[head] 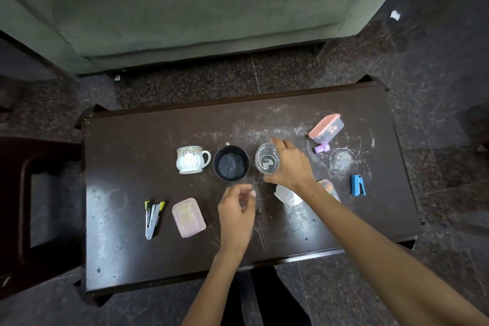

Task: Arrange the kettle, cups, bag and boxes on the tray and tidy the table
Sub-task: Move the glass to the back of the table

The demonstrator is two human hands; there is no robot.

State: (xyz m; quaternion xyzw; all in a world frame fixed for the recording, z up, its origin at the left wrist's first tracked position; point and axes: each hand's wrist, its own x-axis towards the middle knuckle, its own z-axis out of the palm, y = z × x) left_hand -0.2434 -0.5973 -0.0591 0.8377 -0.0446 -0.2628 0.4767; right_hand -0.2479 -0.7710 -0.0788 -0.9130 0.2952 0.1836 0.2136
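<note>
My right hand (289,167) grips a clear glass cup (267,158) standing on the dark table (127,233), right of a black cup (231,163). A white patterned cup (191,159) stands left of the black one. My left hand (236,213) hovers over the table's middle with loosely curled fingers and holds nothing. A pink lidded box (188,217) lies at the front left. A pink-lidded clear box (326,127) with a purple cap sits at the back right. A white bag (287,194) and another small box (329,188) are partly hidden under my right forearm.
A stapler with yellow-green tips (153,218) lies at the front left. A small blue stapler (357,185) lies at the right. A green sofa (198,8) stands beyond the table and a dark chair (39,193) to its left. No tray or kettle shows.
</note>
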